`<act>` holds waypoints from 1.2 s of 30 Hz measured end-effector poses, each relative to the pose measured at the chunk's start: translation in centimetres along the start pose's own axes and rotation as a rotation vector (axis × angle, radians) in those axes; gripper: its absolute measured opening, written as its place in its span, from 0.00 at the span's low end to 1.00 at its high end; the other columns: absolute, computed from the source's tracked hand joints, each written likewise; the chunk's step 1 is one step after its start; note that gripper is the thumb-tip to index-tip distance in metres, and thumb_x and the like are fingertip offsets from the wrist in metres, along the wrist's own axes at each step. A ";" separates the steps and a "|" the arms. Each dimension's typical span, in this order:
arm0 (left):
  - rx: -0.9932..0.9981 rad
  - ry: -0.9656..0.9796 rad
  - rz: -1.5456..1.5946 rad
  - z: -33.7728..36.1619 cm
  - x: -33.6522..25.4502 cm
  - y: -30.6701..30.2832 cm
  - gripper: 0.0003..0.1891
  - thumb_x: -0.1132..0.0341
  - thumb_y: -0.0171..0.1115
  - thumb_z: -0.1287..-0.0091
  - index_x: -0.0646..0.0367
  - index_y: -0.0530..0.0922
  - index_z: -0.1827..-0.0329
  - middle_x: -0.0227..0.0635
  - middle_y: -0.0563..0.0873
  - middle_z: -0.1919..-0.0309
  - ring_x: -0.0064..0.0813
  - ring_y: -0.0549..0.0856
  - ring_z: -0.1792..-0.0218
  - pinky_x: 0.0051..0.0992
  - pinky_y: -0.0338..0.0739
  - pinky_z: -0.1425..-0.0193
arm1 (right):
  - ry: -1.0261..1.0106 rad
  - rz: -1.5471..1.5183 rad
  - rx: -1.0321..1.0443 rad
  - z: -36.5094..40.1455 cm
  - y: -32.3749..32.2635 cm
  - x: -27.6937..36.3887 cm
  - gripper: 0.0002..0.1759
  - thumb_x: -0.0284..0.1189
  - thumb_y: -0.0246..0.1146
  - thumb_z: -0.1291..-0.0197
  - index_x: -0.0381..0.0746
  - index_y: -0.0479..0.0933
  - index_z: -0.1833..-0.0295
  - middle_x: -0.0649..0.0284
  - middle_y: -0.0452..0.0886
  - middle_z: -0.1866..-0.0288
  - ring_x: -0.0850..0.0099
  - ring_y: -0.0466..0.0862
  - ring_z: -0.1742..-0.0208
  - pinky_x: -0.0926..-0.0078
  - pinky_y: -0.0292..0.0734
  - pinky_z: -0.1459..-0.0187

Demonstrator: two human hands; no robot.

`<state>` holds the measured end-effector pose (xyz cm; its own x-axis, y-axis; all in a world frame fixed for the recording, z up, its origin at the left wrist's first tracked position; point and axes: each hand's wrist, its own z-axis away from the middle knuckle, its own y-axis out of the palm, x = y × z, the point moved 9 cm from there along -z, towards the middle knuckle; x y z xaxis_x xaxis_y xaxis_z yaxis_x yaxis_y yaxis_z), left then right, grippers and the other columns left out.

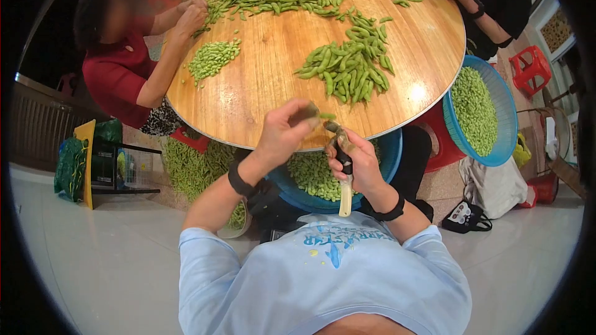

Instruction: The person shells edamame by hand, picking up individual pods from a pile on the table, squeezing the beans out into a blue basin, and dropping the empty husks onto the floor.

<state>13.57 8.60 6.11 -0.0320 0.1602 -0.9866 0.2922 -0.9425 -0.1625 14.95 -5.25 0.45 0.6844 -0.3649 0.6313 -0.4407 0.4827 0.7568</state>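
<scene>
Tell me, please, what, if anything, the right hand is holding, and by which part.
The right hand holds a black-and-cream tool by its black part, the cream end free.

Shirt print, but good luck reading it
So the only real lettering I can spot is the blue capitals (347, 236) across the front of the light blue shirt (323, 285) on the person wearing the camera. Looks like R, A and T are in there, but folds and the steep angle mangle it, so no full word from me, sorry. There's smaller print (357, 227) around it, way too tiny to make out. No brands, numbers or signs I can read anywhere else.
</scene>
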 end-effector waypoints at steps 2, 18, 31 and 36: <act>0.041 -0.025 0.053 1.1 0.2 0.9 0.08 0.76 0.63 0.37 0.65 0.78 0.56 0.27 0.83 0.64 0.15 0.80 0.63 0.19 0.76 0.59 | 0.047 -0.119 0.044 -0.1 0.0 -0.7 0.19 0.31 0.49 0.28 0.38 0.66 0.35 0.63 0.72 0.65 0.79 0.70 0.74 0.86 0.64 0.80; 0.110 -0.129 0.324 1.9 2.3 2.2 0.08 0.74 0.65 0.37 0.61 0.77 0.57 0.25 0.81 0.70 0.10 0.75 0.75 0.13 0.67 0.74 | 0.037 -0.190 0.140 0.8 1.0 -1.0 0.24 0.31 0.51 0.28 0.41 0.61 0.29 0.63 0.70 0.67 0.80 0.66 0.76 0.87 0.63 0.81; 0.299 -0.402 0.880 2.2 4.7 4.8 0.11 0.78 0.64 0.40 0.59 0.75 0.57 0.32 0.82 0.65 0.22 0.81 0.74 0.19 0.73 0.75 | 0.177 -0.402 0.178 1.2 0.4 -1.5 0.15 0.27 0.52 0.30 0.40 0.70 0.40 0.67 0.66 0.73 0.82 0.63 0.81 0.87 0.60 0.84; 0.142 0.335 -0.391 2.3 -0.9 3.1 0.11 0.78 0.64 0.41 0.64 0.76 0.56 0.39 0.81 0.68 0.30 0.81 0.76 0.27 0.73 0.74 | 0.186 -0.451 0.071 0.7 -0.4 -1.9 0.15 0.27 0.52 0.30 0.41 0.68 0.39 0.67 0.66 0.71 0.82 0.63 0.80 0.88 0.59 0.85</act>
<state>12.26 4.88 6.46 0.2013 0.5705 -0.7962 0.1863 -0.8203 -0.5407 13.41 -5.26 -0.91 0.9056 -0.3732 0.2015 -0.1105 0.2511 0.9616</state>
